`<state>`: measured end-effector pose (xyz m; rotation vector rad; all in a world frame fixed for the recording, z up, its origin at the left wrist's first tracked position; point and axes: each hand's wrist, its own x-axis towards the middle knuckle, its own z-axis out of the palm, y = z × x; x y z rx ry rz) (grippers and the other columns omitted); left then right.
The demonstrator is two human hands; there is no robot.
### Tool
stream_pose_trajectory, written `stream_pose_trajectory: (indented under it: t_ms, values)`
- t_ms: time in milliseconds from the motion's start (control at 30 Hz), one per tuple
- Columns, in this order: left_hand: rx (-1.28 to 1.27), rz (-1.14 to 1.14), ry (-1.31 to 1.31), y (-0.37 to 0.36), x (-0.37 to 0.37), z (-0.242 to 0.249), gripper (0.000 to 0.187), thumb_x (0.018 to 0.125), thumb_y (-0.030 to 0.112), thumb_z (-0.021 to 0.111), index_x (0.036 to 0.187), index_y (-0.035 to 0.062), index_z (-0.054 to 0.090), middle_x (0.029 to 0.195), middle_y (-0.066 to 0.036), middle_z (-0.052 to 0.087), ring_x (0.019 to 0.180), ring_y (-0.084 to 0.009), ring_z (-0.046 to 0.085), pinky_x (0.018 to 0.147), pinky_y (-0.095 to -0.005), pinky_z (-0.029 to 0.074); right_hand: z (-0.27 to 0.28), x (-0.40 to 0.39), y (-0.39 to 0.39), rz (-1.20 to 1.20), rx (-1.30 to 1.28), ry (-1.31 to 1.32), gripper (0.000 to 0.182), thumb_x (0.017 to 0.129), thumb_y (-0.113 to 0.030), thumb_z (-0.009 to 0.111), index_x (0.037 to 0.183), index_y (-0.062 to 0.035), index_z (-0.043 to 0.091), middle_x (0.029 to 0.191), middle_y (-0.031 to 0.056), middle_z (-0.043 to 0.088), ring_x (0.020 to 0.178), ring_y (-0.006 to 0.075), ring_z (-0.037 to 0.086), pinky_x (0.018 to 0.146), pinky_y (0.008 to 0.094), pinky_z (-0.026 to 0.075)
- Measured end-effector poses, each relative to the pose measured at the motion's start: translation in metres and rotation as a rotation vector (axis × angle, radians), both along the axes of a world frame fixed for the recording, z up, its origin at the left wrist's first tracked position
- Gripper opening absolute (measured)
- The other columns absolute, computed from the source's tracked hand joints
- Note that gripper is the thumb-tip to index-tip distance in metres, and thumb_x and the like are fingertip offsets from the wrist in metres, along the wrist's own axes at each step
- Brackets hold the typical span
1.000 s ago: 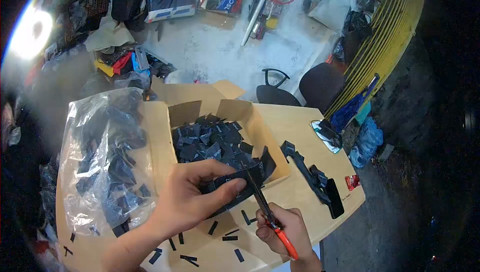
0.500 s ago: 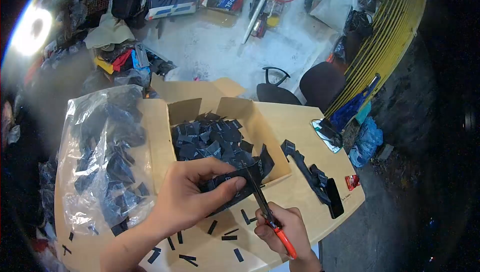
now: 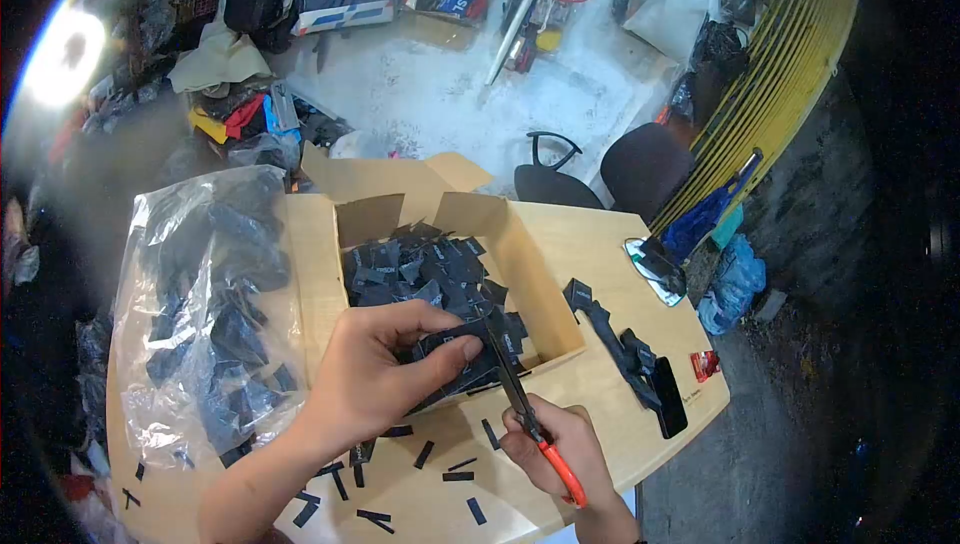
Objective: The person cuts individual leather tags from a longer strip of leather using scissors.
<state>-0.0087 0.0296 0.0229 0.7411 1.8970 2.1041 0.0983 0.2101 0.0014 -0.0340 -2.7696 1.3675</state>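
Observation:
My left hand (image 3: 385, 369) pinches a black fabric strip (image 3: 455, 356) over the front edge of an open cardboard box (image 3: 540, 289). Red-handled scissors (image 3: 518, 399) are held in my right hand (image 3: 565, 454), their blades pointing up and away beside the strip's right end. Many black fabric pieces with small pale lettering (image 3: 420, 269) lie in the box. Small black offcuts (image 3: 458, 477) are scattered on the wooden table (image 3: 520, 504) below my hands.
Left of the box lies a clear plastic bag (image 3: 210, 314) with black pieces inside. On the right are a black strip (image 3: 610, 344), a phone (image 3: 668, 399), a red packet (image 3: 704, 365) and a round mirror-like object (image 3: 655, 272). A dark chair (image 3: 645, 169) stands behind the table.
The black piece that stood up at the strip's right end is no longer there. My left hand has shifted slightly up and left, and the scissors have moved slightly left.

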Motion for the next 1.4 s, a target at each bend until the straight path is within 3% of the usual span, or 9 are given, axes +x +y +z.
stream_pose_trajectory:
  t_ms: [467,533,1000,1067,1100,1200,1333,1400]
  values:
    - [-0.029,0.007,0.015,0.001,-0.003,-0.003,0.014,0.082,0.009,0.067,0.089,-0.0040,0.066,0.075,-0.002,0.064,0.068,-0.0033,0.052,0.059,-0.0204,0.043,-0.002,-0.001,0.000,0.009,0.027,0.012,0.028,0.080,-0.023,0.070,0.086,-0.0024,0.053,0.058,0.0125,0.055,0.050,0.0263,0.055,0.052,0.0302,0.044]
    - [-0.019,0.003,0.013,0.001,-0.003,-0.003,0.014,0.082,0.008,0.067,0.089,-0.0039,0.066,0.075,-0.002,0.064,0.068,-0.0031,0.052,0.059,-0.0203,0.043,-0.003,-0.001,-0.003,-0.045,-0.072,0.053,0.024,0.082,-0.024,0.065,0.075,-0.0045,0.052,0.051,0.0040,0.036,0.048,0.0119,0.035,0.047,0.0260,0.034]
    - [-0.058,0.045,0.056,0.004,-0.010,-0.012,0.014,0.081,0.008,0.067,0.086,-0.0042,0.065,0.069,-0.002,0.062,0.063,-0.0031,0.047,0.056,-0.0212,0.039,-0.008,-0.006,0.001,-0.069,-0.013,-0.041,0.026,0.082,-0.026,0.065,0.075,-0.0038,0.053,0.051,0.0026,0.039,0.049,0.0105,0.037,0.047,0.0261,0.034]
    - [-0.067,0.035,0.047,0.004,-0.013,-0.015,0.014,0.081,0.009,0.067,0.086,-0.0042,0.065,0.069,-0.002,0.062,0.063,-0.0031,0.047,0.056,-0.0211,0.039,-0.014,-0.007,0.005,-0.028,-0.004,-0.034,0.032,0.084,-0.032,0.065,0.087,-0.0018,0.056,0.057,0.0114,0.056,0.049,0.0241,0.056,0.052,0.0309,0.044]
    - [-0.076,0.024,0.037,0.004,-0.014,-0.016,0.015,0.081,0.009,0.067,0.086,-0.0042,0.065,0.068,-0.002,0.062,0.063,-0.0030,0.047,0.056,-0.0210,0.039,-0.020,-0.009,0.008,-0.030,-0.005,-0.034,0.032,0.084,-0.032,0.065,0.087,-0.0018,0.056,0.057,0.0114,0.056,0.049,0.0241,0.056,0.052,0.0309,0.044]
    - [-0.126,0.044,0.053,0.004,-0.014,-0.014,0.016,0.081,0.011,0.066,0.087,-0.0043,0.065,0.068,-0.003,0.062,0.063,-0.0030,0.048,0.056,-0.0215,0.039,-0.028,-0.014,0.011,-0.120,-0.283,-0.020,0.035,0.085,-0.036,0.064,0.084,-0.0022,0.055,0.056,0.0010,0.048,0.055,0.0066,0.044,0.051,0.0235,0.039]
    - [-0.159,-0.018,-0.001,0.004,-0.012,-0.013,0.014,0.080,0.010,0.069,0.087,-0.0013,0.066,0.075,-0.002,0.065,0.068,-0.0062,0.055,0.063,-0.0225,0.045,-0.014,-0.016,0.015,-0.031,-0.511,0.127,0.041,0.085,-0.044,0.062,0.085,-0.0030,0.054,0.063,-0.0034,0.049,0.058,0.0036,0.043,0.052,0.0198,0.036]
    - [-0.146,-0.053,0.126,0.005,-0.006,-0.007,0.015,0.079,0.010,0.070,0.088,-0.0019,0.066,0.076,-0.004,0.065,0.069,-0.0074,0.057,0.064,-0.0233,0.046,0.001,-0.017,0.011,-0.028,-0.525,0.168,0.041,0.084,-0.043,0.063,0.087,-0.0027,0.054,0.065,-0.0033,0.049,0.058,0.0036,0.043,0.052,0.0195,0.036]
